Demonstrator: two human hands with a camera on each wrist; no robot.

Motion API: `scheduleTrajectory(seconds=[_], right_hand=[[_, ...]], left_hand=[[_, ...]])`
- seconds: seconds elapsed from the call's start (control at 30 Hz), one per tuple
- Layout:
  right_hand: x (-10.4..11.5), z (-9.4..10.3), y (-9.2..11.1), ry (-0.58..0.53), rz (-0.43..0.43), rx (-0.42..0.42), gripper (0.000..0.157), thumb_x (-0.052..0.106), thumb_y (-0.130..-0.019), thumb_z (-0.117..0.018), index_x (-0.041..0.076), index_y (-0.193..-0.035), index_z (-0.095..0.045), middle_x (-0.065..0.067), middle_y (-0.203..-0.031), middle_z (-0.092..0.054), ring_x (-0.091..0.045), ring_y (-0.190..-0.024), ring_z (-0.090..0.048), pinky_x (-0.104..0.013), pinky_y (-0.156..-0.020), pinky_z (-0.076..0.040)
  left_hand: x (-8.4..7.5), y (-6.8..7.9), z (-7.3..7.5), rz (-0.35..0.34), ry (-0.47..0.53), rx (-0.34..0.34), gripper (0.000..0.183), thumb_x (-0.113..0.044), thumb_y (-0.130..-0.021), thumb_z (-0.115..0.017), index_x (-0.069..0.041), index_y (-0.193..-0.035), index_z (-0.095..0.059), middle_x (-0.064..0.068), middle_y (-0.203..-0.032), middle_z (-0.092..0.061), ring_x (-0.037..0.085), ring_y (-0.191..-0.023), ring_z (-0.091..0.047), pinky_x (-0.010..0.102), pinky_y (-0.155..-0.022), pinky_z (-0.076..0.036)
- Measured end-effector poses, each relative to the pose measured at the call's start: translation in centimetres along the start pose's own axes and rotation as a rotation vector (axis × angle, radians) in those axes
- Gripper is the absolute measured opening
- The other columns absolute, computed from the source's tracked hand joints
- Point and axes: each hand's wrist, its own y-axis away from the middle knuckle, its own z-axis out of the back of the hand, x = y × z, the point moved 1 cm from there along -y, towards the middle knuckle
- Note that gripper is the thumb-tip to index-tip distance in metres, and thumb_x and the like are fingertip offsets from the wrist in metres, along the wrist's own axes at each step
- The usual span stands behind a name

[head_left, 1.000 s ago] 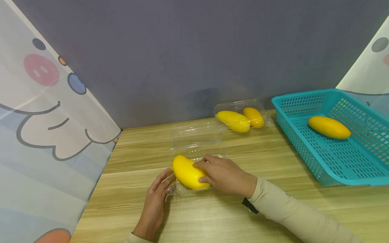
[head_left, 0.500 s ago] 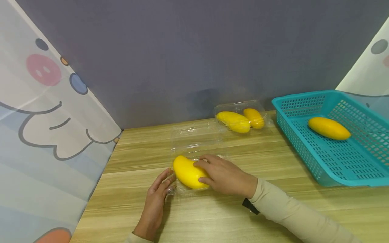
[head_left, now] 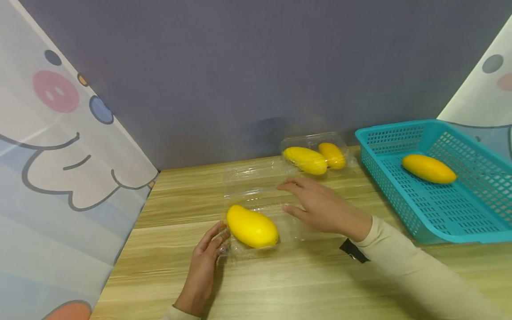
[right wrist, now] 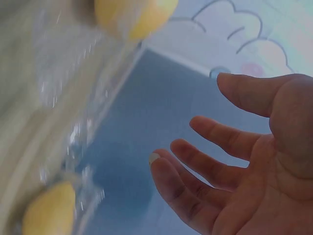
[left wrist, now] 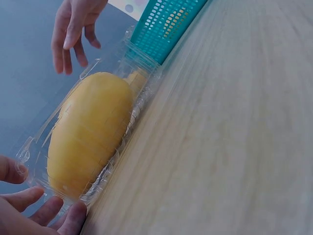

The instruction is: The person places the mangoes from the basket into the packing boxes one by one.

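A yellow mango lies in the left part of the base of a clear plastic clamshell box, whose lid is folded back behind it. My left hand holds the box's left end. In the left wrist view its thumb is at the rim and its fingertips are lower on the end wall. Above the right part of the box hovers my right hand, holding nothing. Its fingers are spread and relaxed in the right wrist view.
A second clear clamshell with two mangoes stands at the back against the grey wall. To the right is a turquoise basket with one mango in it. Printed curtains flank the wooden table.
My right hand has let go of the mango and moved up and to the right. The mango stays in the box, and my left hand remains at the box's left end.
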Motion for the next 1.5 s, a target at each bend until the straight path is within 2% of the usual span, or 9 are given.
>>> scheduleTrajectory(seconds=[0.1,0.27,0.47,0.63,0.7,0.83,1.07,1.33,1.5], right_hand=[[-1.3,1.6,0.3,0.036,-0.011,-0.033,0.049,0.032,-0.095,-0.067,0.01,-0.138,-0.056,-0.012,-0.139,-0.058,-0.033,-0.125,-0.057,-0.053,-0.104,-0.048],[-2.9,5.0,1.1,0.101,-0.07,-0.025,0.047,0.031,-0.098,-0.063,0.01,-0.14,-0.054,-0.016,-0.141,-0.055,-0.037,-0.119,-0.059,-0.056,-0.097,-0.05],[-4.8,8.2,1.4,0.155,-0.124,-0.028,0.049,0.034,-0.099,-0.061,0.01,-0.142,-0.052,-0.018,-0.142,-0.054,-0.039,-0.121,-0.057,-0.059,-0.096,-0.049],[-7.5,9.7,1.9,0.191,-0.197,0.002,0.051,0.037,-0.1,-0.059,0.012,-0.144,-0.051,-0.021,-0.143,-0.052,-0.042,-0.125,-0.054,-0.062,-0.097,-0.046],[-8.8,10.1,2.0,0.195,-0.229,0.028,0.053,0.038,-0.101,-0.057,0.012,-0.146,-0.048,-0.022,-0.146,-0.048,-0.042,-0.125,-0.054,-0.062,-0.095,-0.046],[-11.9,10.6,2.2,0.197,-0.296,0.078,0.058,0.042,-0.102,-0.052,0.009,-0.149,-0.043,-0.025,-0.151,-0.042,-0.043,-0.122,-0.056,-0.062,-0.091,-0.048],[-16.9,11.0,3.0,0.222,-0.392,0.142,0.062,0.045,-0.102,-0.05,0.003,-0.147,-0.044,-0.031,-0.147,-0.043,-0.048,-0.12,-0.054,-0.067,-0.093,-0.045],[-21.5,10.5,4.7,0.209,-0.432,0.185,0.059,0.037,-0.102,-0.053,-0.007,-0.14,-0.047,-0.038,-0.136,-0.05,-0.056,-0.12,-0.049,-0.071,-0.096,-0.041],[-24.2,10.1,5.9,0.206,-0.472,0.217,0.06,0.034,-0.1,-0.055,-0.012,-0.137,-0.047,-0.043,-0.136,-0.046,-0.06,-0.12,-0.045,-0.073,-0.096,-0.039]], left_hand=[[0.0,0.0,0.0,0.005,0.002,-0.004,0.048,-0.028,-0.107,-0.041,-0.019,-0.153,-0.037,0.01,-0.157,-0.041,0.033,-0.149,-0.028,0.061,-0.122,-0.019],[-0.2,0.1,0.1,0.006,0.009,-0.001,0.049,-0.028,-0.106,-0.043,-0.018,-0.153,-0.037,0.007,-0.161,-0.033,0.034,-0.15,-0.024,0.063,-0.121,-0.016],[-0.4,0.1,0.5,0.002,0.008,0.001,0.052,-0.034,-0.104,-0.049,-0.019,-0.153,-0.037,0.004,-0.164,-0.024,0.036,-0.15,-0.021,0.067,-0.12,-0.013],[-0.3,0.0,0.7,0.0,0.015,-0.006,0.052,-0.033,-0.105,-0.048,-0.018,-0.153,-0.035,0.01,-0.159,-0.036,0.034,-0.148,-0.026,0.064,-0.122,-0.014],[-0.2,0.0,0.8,-0.001,0.016,-0.009,0.051,-0.031,-0.105,-0.046,-0.018,-0.153,-0.035,0.013,-0.156,-0.04,0.034,-0.148,-0.028,0.063,-0.122,-0.015],[-0.2,0.0,0.7,-0.002,0.014,-0.01,0.051,-0.03,-0.105,-0.046,-0.017,-0.153,-0.035,0.011,-0.158,-0.036,0.034,-0.148,-0.027,0.062,-0.122,-0.016],[-0.2,0.0,0.5,0.004,0.001,-0.01,0.051,-0.032,-0.105,-0.048,-0.018,-0.153,-0.037,0.006,-0.162,-0.029,0.035,-0.15,-0.024,0.064,-0.121,-0.016],[0.0,-0.1,0.4,0.001,-0.007,0.003,0.051,-0.033,-0.105,-0.047,-0.019,-0.153,-0.036,0.011,-0.158,-0.037,0.036,-0.148,-0.025,0.066,-0.12,-0.016],[0.1,-0.1,0.3,0.001,-0.002,0.002,0.052,-0.033,-0.105,-0.048,-0.019,-0.153,-0.036,0.013,-0.155,-0.042,0.036,-0.149,-0.026,0.066,-0.12,-0.014]])
